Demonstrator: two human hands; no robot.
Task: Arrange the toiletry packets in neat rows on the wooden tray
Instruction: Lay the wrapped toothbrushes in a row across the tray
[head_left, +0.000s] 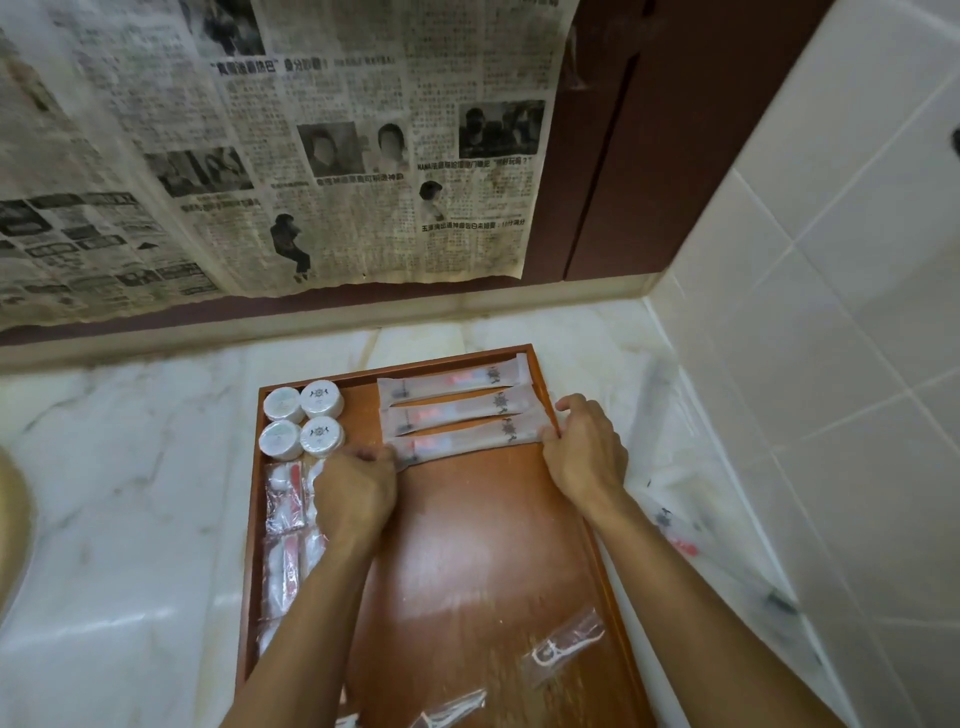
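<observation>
A wooden tray lies on a marble counter. Three long toothbrush packets lie in a row at its far right; the nearest one is pinched at its left end by my left hand and at its right end by my right hand. Several round white packets sit at the tray's far left corner. Red-and-white packets line the left side, partly hidden by my left arm. Two floss-pick packets lie loose at the near end.
A clear plastic bag with more packets lies on the counter right of the tray, against the tiled wall. Newspaper covers the back wall. A round tan object sits at the left edge.
</observation>
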